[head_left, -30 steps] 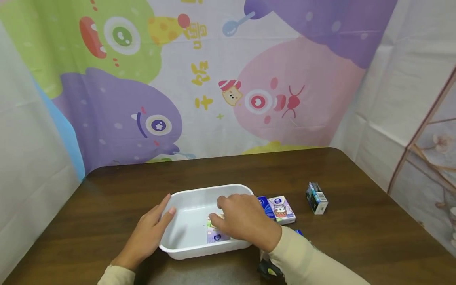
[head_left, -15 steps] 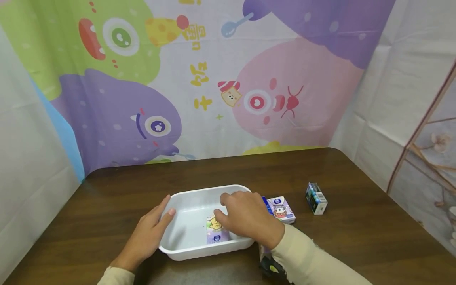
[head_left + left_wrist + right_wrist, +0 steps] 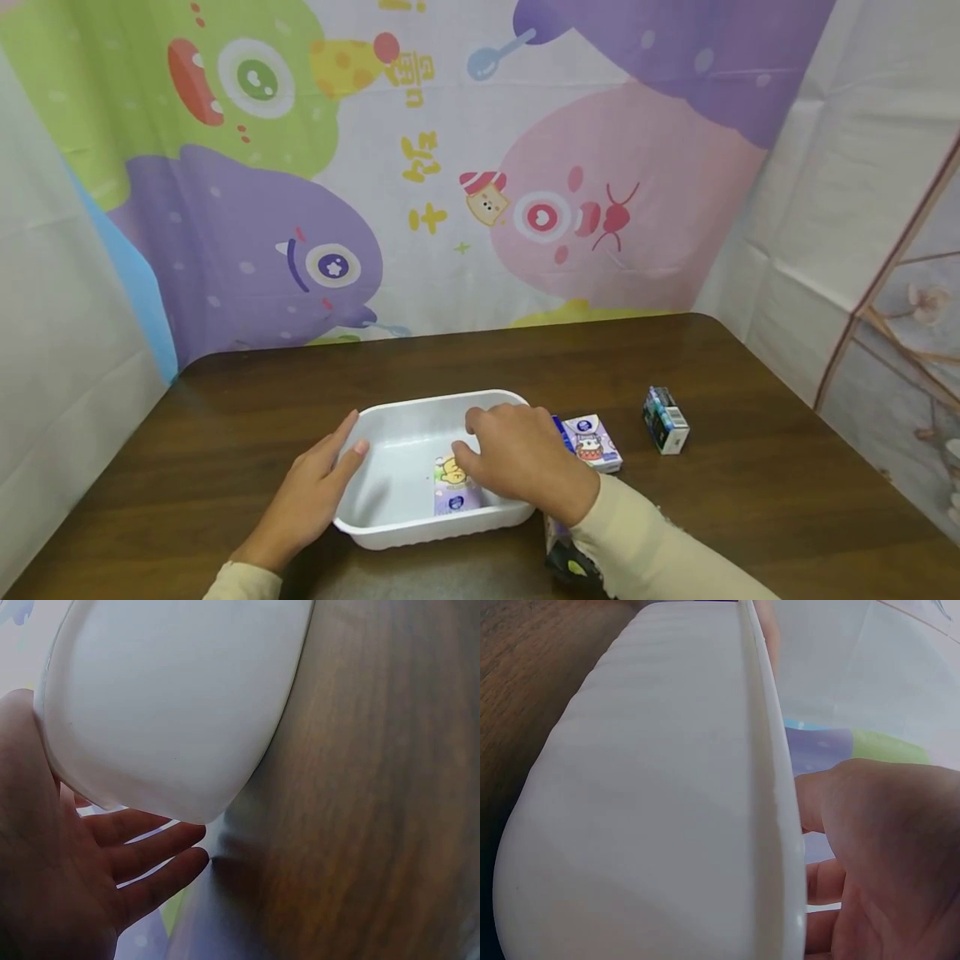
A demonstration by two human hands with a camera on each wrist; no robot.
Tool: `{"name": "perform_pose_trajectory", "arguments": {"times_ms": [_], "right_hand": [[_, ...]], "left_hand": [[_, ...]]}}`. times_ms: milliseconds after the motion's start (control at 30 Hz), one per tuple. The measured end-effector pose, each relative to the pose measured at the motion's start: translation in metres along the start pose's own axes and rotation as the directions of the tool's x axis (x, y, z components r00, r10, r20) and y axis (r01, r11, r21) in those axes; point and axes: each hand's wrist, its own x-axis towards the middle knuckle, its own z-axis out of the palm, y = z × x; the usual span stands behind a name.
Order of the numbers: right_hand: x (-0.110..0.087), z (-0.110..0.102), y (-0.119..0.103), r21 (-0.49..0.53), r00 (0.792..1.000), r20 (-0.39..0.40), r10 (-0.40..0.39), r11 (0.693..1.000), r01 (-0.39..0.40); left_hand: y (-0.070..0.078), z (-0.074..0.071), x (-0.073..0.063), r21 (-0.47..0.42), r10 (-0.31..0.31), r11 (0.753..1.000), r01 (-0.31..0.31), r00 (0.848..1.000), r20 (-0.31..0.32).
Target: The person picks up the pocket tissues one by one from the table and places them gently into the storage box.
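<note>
A white plastic tray (image 3: 420,531) sits on the table. My left hand (image 3: 311,479) grips its left end, thumb over the rim; in the left wrist view the fingers (image 3: 161,889) lie along the tray's outside. Inside the tray lies a small flat pack (image 3: 452,487) with a lilac, green and yellow cartoon print. My right hand (image 3: 517,454) reaches over the tray's right end with bent fingers, covering the space right of that pack. In the right wrist view, the tray's wall (image 3: 645,787) hides the fingertips, so what they touch or hold cannot be told.
Right of the tray lie a lilac cartoon pack (image 3: 591,443) and a blue pack (image 3: 559,432), partly covered by my right hand. Farther right stands a dark box with a barcode (image 3: 666,421). A black item (image 3: 568,560) lies near my right sleeve. A printed cloth (image 3: 442,283) hangs behind the table.
My right hand has shifted slightly right, uncovering more of the cartoon pack inside the tray, and has stayed nearly still over the last half second. The left hand has kept its place.
</note>
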Motion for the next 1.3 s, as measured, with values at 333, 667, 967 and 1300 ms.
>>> {"name": "perform_pose_trajectory", "arguments": {"times_ms": [333,667,967,1300], "right_hand": [[0.0004,-0.0005,0.0007,0.006,1.0,-0.009,-0.005,1.0,0.005],[-0.0008,0.0003,0.0018,0.003,1.0,-0.02,-0.008,1.0,0.008],[-0.0001,0.0013,0.0038,-0.003,1.0,-0.028,-0.009,1.0,0.009],[-0.0023,-0.0007,0.0045,-0.005,1.0,-0.017,0.004,1.0,-0.004]], "left_hand": [[0.0005,0.0,0.0,-0.002,-0.003,1.0,0.003,1.0,-0.007],[-0.0004,0.0008,0.0003,-0.003,-0.008,1.0,0.008,1.0,-0.004],[0.0007,0.001,0.0006,-0.004,0.002,1.0,-0.002,1.0,-0.011],[-0.0011,0.0015,0.0005,0.003,-0.001,1.0,0.001,1.0,-0.012]]}}
